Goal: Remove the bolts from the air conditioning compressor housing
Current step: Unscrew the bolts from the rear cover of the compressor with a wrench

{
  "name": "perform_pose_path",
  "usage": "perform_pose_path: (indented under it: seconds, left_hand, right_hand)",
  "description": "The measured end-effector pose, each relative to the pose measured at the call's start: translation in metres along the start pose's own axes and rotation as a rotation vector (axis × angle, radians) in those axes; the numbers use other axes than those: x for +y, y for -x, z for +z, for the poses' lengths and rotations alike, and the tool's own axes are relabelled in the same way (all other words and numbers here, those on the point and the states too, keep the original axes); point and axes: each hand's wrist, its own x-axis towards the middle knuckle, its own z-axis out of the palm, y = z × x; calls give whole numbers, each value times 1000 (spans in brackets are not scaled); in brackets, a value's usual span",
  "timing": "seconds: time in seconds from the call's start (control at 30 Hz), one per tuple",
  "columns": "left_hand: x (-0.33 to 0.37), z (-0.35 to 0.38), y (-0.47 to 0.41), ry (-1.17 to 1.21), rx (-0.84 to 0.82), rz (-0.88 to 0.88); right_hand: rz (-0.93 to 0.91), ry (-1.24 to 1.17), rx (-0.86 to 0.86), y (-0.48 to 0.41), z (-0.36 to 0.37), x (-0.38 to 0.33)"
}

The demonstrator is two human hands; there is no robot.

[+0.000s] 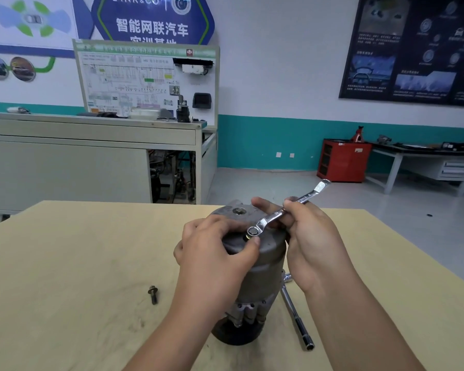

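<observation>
Loose bolt (153, 294) lying on pale wooden surface (65, 250), well left of compressor. Left hand (214, 253) wrapped over top edge of compressor housing (260, 274), fingers curled, thumb tip just beside seated bolt (252, 232). Housing upright near surface centre, dark base down. Ring end of wrench (284, 211) sits over seated bolt on housing top. Right hand (311, 242) grips wrench shaft mid-length, open end pointing up-right. Socket bar (296, 317) lying on surface just right of housing.
</observation>
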Motion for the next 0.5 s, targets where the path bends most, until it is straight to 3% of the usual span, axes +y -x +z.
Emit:
perform_pose_path:
  seconds: [0.17,0.3,0.4,0.5]
  left_hand:
    - [-5,-3,1,-2,-5,-4]
    - [-10,-2,-2,4,5,5]
    - [-13,-3,-4,12,4,-10]
    - [-15,-4,-5,25,12,-7]
  right_hand:
    - [-37,273,134,-14,-11,-3]
    - [42,192,136,-19,-15,1]
    - [173,-48,138,-21,-15,-3]
    - [67,29,166,-20,-18,-8]
